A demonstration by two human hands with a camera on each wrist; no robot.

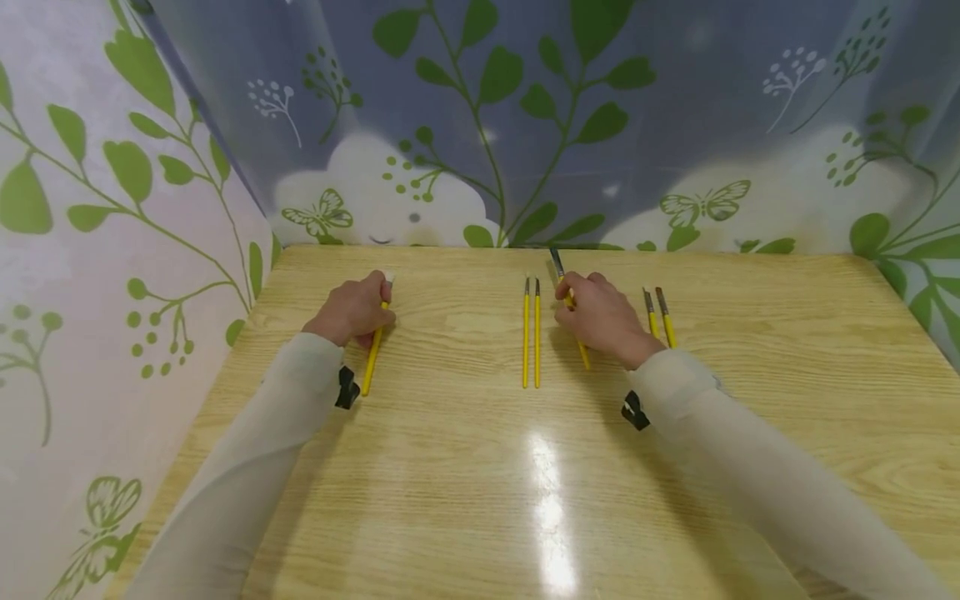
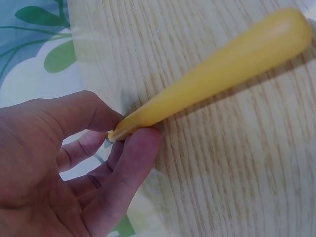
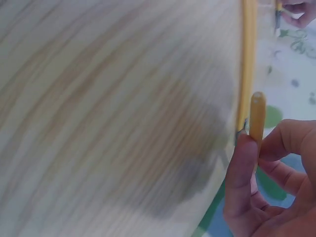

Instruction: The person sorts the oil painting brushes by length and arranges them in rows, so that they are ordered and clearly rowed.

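Observation:
On the left of the table, my left hand (image 1: 354, 309) pinches a yellow-handled paintbrush (image 1: 372, 360) with a pale tip. The left wrist view shows thumb and finger on the thin part of its handle (image 2: 217, 69), with the thick end pointing away from the hand. My right hand (image 1: 600, 317) pinches another yellow paintbrush (image 1: 557, 261), dark-tipped, its bristles toward the wall. In the right wrist view that brush's handle end (image 3: 257, 108) stands up between the fingers. Two thin yellow paintbrushes (image 1: 531, 342) lie side by side just left of the right hand.
Two more yellow paintbrushes (image 1: 660, 321) lie right of the right hand, partly hidden by the wrist. The wooden table (image 1: 450, 475) meets a leaf-patterned wall covering (image 1: 420, 200) at its back edge and another (image 1: 97, 275) at the left.

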